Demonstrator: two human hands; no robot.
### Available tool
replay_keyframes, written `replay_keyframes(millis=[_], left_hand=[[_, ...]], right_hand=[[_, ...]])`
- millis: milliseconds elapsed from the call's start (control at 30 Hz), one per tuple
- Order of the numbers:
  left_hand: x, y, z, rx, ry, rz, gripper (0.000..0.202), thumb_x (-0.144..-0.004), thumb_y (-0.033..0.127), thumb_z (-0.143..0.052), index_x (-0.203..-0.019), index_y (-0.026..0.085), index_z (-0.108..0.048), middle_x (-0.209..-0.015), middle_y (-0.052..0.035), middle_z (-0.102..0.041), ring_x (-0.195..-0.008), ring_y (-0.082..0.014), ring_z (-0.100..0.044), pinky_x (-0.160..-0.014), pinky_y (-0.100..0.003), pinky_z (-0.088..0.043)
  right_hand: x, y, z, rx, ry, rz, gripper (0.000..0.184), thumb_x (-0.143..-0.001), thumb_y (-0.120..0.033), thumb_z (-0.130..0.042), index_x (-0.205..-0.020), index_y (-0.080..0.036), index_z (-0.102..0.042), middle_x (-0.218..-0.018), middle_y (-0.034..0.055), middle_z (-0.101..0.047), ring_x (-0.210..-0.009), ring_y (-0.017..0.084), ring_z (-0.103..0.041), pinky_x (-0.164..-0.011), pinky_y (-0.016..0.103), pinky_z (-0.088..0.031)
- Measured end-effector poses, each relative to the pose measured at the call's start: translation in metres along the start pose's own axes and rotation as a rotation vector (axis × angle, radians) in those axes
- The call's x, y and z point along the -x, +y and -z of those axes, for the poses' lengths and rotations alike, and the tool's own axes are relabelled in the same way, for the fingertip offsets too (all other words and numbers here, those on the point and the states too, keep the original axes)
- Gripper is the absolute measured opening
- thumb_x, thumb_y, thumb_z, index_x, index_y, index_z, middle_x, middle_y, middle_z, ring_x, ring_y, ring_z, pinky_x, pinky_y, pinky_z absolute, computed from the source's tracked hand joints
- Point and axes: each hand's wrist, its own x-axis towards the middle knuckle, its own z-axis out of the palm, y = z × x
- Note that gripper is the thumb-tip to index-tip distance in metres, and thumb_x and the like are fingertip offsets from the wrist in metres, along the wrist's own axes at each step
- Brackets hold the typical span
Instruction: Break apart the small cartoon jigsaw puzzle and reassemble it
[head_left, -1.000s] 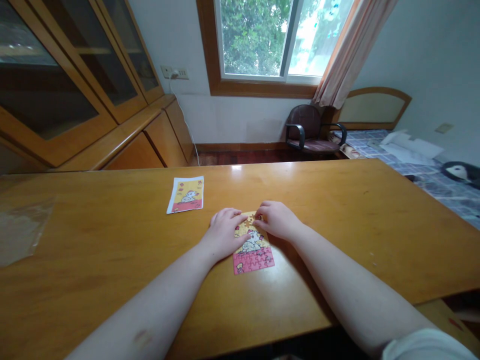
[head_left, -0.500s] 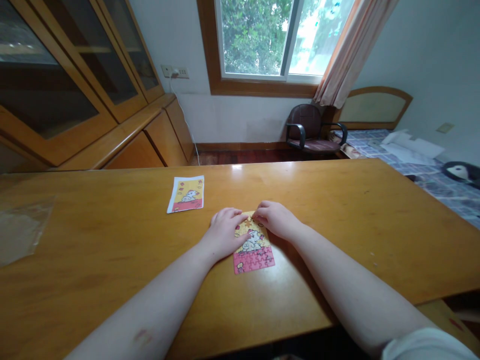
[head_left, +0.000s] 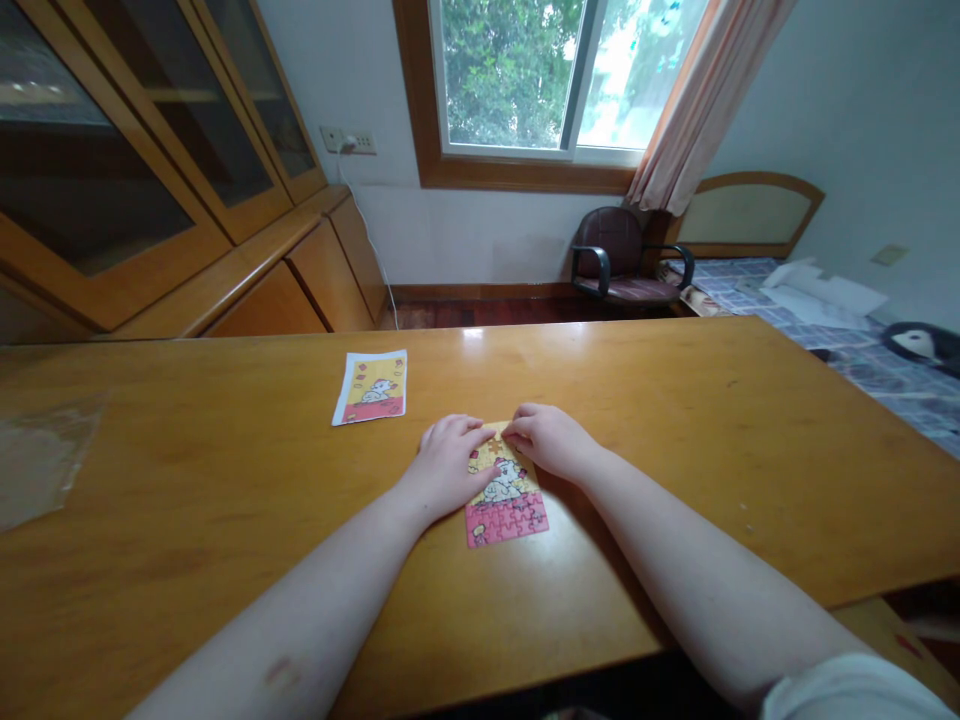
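Note:
A small jigsaw puzzle (head_left: 506,505) with a white cartoon animal on yellow above a pink band lies on the wooden table (head_left: 675,430). My left hand (head_left: 446,465) rests flat on the puzzle's left edge, fingers stretched toward its top. My right hand (head_left: 551,438) lies on the puzzle's upper right corner, fingers curled, their tips pinched together at the top edge; whether they hold a piece is hidden. A printed card (head_left: 370,387) showing the same picture lies on the table, farther away and to the left.
A clear plastic bag (head_left: 37,460) lies at the table's left edge. Wooden glass-door cabinets (head_left: 150,170) stand along the left wall. Beyond the table are an office chair (head_left: 619,260) under the window and a bed (head_left: 840,320) with papers on the right.
My right hand's fingertips have slid a little to the left along the puzzle's top edge. My left hand and the puzzle have stayed in place.

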Motion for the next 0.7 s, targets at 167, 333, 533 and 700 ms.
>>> replay_keyframes(millis=[167, 333, 533, 700], left_hand=[[0.001, 0.001, 0.001, -0.018, -0.005, 0.006, 0.048, -0.075, 0.045, -0.062, -0.119, 0.025, -0.062, -0.124, -0.0084, -0.058, -0.119, -0.0294, -0.045, -0.102, -0.048, -0.035], [0.001, 0.0, -0.001, -0.024, 0.002, -0.001, 0.048, -0.075, 0.046, -0.062, -0.119, 0.026, -0.062, -0.124, -0.0081, -0.058, -0.119, -0.0293, -0.046, -0.102, -0.048, -0.035], [0.001, 0.003, 0.003, -0.037, 0.016, -0.001, 0.046, -0.078, 0.045, -0.06, -0.119, 0.025, -0.062, -0.127, -0.0087, -0.056, -0.12, -0.0293, -0.044, -0.103, -0.048, -0.034], [0.001, 0.005, 0.005, -0.045, 0.004, -0.006, 0.037, -0.08, 0.043, -0.058, -0.112, 0.026, -0.066, -0.125, -0.008, -0.057, -0.121, -0.0297, -0.044, -0.102, -0.05, -0.034]], right_hand=[[0.002, -0.002, 0.005, 0.003, 0.004, 0.018, 0.025, -0.089, -0.025, -0.052, -0.101, -0.021, -0.073, -0.091, 0.0062, -0.064, -0.081, 0.014, -0.06, -0.076, 0.023, -0.041], [0.003, -0.002, 0.008, 0.033, -0.017, 0.005, 0.025, -0.088, -0.025, -0.051, -0.097, -0.022, -0.073, -0.089, 0.005, -0.064, -0.079, 0.014, -0.06, -0.074, 0.023, -0.041], [0.004, 0.017, 0.017, 0.215, 0.042, -0.336, 0.029, -0.09, -0.026, -0.044, -0.096, -0.019, -0.072, -0.095, 0.0099, -0.065, -0.084, 0.02, -0.061, -0.074, 0.028, -0.041], [0.005, 0.025, 0.017, 0.185, -0.046, -0.405, 0.027, -0.09, -0.031, -0.047, -0.096, -0.022, -0.072, -0.098, 0.0084, -0.065, -0.085, 0.02, -0.061, -0.072, 0.027, -0.041]])
